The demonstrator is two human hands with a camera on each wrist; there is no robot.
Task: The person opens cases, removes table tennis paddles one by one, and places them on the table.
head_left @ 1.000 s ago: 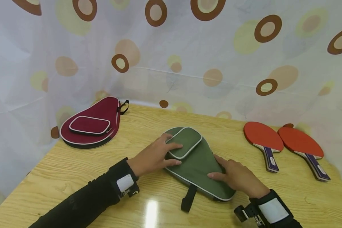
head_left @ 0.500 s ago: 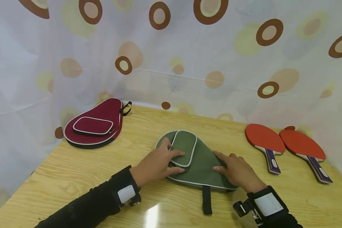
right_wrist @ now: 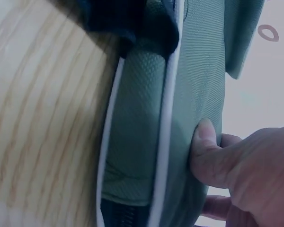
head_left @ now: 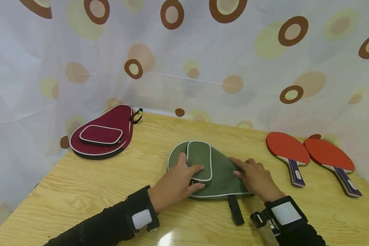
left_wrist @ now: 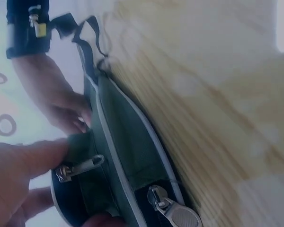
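A green paddle case [head_left: 222, 177] with white piping lies on the wooden table, round end left and narrow end right. My left hand [head_left: 176, 184] rests spread over its round end, the index finger on the raised pocket [head_left: 200, 159] and the thumb by the pocket's near side. Two metal zippers, a pocket zipper pull [left_wrist: 87, 165] and a larger zipper pull [left_wrist: 182, 215], show in the left wrist view. My right hand [head_left: 259, 181] holds the narrow end, thumb on top and fingers over the far edge. A black strap [head_left: 235, 210] hangs off the near side.
A maroon paddle case [head_left: 110, 123] lies at the back left. Two red table tennis paddles lie at the right, a nearer-in paddle [head_left: 287, 147] and an outer paddle [head_left: 329, 153]. A patterned curtain [head_left: 184, 61] stands behind the table.
The green case has turned counterclockwise, so its pocket now stands nearly upright in view and its strap has swung right. Both hands have stayed on it.
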